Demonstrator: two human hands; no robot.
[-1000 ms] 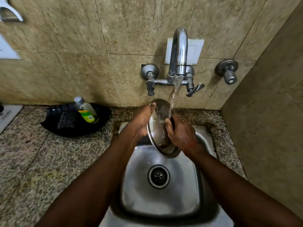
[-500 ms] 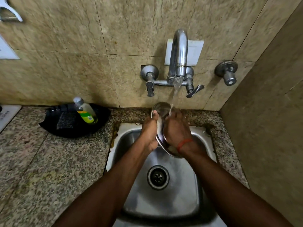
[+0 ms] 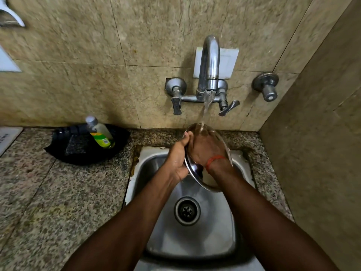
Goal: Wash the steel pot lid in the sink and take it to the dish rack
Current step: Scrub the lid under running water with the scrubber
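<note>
Left hand [image 3: 178, 160] grips the round steel pot lid [image 3: 192, 170] by its left edge, fingers curled over the rim near the top and palm under it. Right hand [image 3: 208, 150] lies palm-down on the lid's face, back of the hand to the camera, fingers laid fairly flat along the surface and pointing at the wall; it presses on the lid and doesn't wrap it. Red thread band [image 3: 214, 159] on the right wrist. Lid is up on edge, tilted, held over the back half of the stainless steel sink [image 3: 195, 243], clear of the basin floor. Its top edge sits right under the chrome wall tap [image 3: 209, 61]. Tap is running: water stream [image 3: 205, 108] lands on the lid's upper rim just above the right fingertips. Round drain strainer [image 3: 187, 210] shows below the lid, between the two forearms. Left of the sink, on the speckled granite counter [image 3: 58, 192], a black plastic tray [image 3: 117, 145] sits against the wall; in it a clear bottle with a green-yellow label [image 3: 100, 134] leans, next to a dark scrub pad [image 3: 76, 146]. Separate chrome valve knob [image 3: 266, 87] on the beige tile wall right of the tap. No dish rack in frame.
</note>
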